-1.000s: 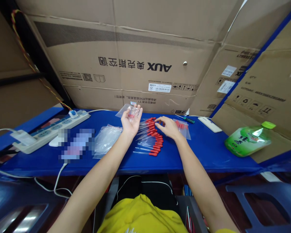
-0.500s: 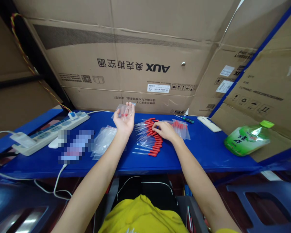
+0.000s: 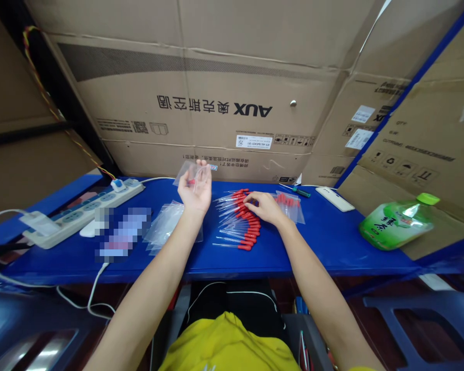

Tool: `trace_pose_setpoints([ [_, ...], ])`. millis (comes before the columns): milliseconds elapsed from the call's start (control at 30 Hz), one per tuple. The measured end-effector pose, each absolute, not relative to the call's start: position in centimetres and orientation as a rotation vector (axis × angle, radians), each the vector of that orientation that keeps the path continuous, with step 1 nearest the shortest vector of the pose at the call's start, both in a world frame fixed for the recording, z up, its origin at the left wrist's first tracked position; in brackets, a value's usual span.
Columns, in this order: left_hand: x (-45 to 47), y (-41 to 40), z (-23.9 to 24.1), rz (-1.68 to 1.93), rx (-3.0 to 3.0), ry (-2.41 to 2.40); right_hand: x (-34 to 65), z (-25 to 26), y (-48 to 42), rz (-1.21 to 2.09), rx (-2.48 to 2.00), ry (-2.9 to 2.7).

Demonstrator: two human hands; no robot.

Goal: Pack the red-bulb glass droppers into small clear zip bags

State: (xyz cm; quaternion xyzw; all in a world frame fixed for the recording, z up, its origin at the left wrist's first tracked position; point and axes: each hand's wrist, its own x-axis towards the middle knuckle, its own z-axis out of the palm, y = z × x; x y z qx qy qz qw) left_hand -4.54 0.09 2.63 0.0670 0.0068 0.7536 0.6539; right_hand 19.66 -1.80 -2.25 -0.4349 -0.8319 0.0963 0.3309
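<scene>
The left hand point(image 3: 194, 191), raised palm-up, pinches a clear bag point(image 3: 191, 172) between fingertips, while the right hand point(image 3: 265, 207) rests curled fingers on the red-capped droppers point(image 3: 243, 219).

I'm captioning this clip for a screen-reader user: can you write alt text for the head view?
A person's left hand holds up a small clear plastic bag while the right hand rests on a row of clear droppers with red bulbs on a blue table. Nearby lie more clear bags, a power strip and a green bottle.
</scene>
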Motion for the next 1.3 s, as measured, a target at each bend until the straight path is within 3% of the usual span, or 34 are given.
trace_pose_setpoints([
  [300, -2.5, 0.2, 1.0, 1.635, 0.116, 0.159, 18.6, -0.9, -2.5, 0.277, -0.786, -1.532],
  [800, 1.7, -1.9, -0.6, 1.371, 0.389, 0.327, 14.9, -2.2, -3.9, -0.081, -0.933, -1.801],
  [1300, 2.4, -2.7, -0.5, 1.323, 0.422, 0.323, 14.8, -3.1, -3.2, -0.022, -1.021, -1.72],
])
